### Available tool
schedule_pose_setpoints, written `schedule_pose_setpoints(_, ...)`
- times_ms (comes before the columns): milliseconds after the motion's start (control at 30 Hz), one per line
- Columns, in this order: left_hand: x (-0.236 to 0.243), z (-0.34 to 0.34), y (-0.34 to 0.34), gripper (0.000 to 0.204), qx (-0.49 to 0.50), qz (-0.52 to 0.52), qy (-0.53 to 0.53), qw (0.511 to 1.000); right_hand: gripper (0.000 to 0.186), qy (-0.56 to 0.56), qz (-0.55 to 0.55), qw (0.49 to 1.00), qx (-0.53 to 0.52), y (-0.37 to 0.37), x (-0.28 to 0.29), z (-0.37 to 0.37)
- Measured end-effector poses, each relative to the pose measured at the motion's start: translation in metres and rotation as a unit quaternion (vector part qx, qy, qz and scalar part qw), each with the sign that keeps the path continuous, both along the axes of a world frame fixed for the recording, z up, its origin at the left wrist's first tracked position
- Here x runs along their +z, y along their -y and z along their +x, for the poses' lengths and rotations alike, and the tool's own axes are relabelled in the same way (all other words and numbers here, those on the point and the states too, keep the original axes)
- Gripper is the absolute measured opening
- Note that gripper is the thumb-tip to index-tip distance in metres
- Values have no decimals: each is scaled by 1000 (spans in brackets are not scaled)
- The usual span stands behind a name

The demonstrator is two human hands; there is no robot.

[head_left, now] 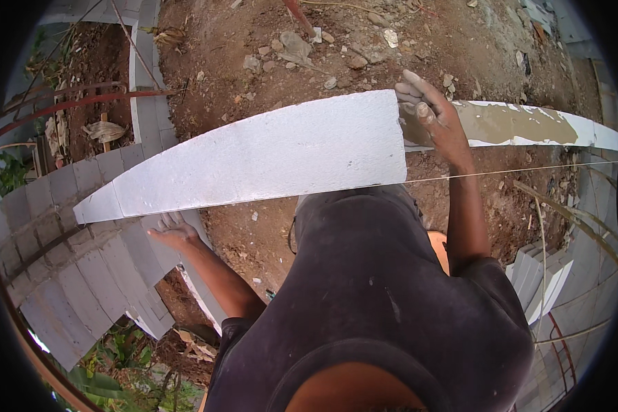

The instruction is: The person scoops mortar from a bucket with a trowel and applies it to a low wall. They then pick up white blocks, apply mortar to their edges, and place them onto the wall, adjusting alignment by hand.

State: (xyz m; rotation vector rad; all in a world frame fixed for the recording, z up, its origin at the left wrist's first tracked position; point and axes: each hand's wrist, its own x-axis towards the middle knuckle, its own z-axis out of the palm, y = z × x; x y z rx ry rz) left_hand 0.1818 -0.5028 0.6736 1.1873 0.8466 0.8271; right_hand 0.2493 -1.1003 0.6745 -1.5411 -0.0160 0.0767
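Note:
A long white lightweight block (275,147) stretches in front of me, its right end squared off. A seam near its left end sets off a smaller white piece (97,204). My right hand (436,120) is at the block's right end, fingers stretched and thumb apart, holding nothing; whether the palm presses on the end face is hidden. Below the block's near edge, toward the left, my left hand (175,232) lies with fingers spread. Its fingertips are close to that edge; contact is hard to tell. Grey-brown mortar (522,125) partly coats the white wall top (590,130) to the right.
A thin string line (515,172) runs along the block's near edge and on to the right. Grey block walls (82,292) stand at the left. Cut white blocks (539,278) are stacked at the right. Stones lie on the dirt ground (220,55).

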Motion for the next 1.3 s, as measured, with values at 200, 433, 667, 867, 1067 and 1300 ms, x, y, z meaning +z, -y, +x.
schedule_pose_setpoints(200,-237,-152,-11,75,-262,-198,-506,797,70,-92,-28,995,-38,61,-1,-57)
schedule_pose_setpoints(433,-329,-171,-26,64,-658,66,-580,477,46,-283,-37,852,-439,28,-148,-230)
schedule_pose_setpoints(667,-346,-24,-112,54,-733,221,-442,468,30,-626,-34,707,-327,-211,-270,-510)
schedule_pose_setpoints(867,-355,32,-122,61,-786,337,-444,268,32,-617,-12,718,-323,-364,-258,-587)
schedule_pose_setpoints(1067,-248,-10,34,50,-829,235,-462,210,34,-508,-126,748,-408,-382,-275,-591)
schedule_pose_setpoints(1300,-220,-43,114,70,-895,214,-353,170,44,-484,-153,740,-441,-360,-216,-562)
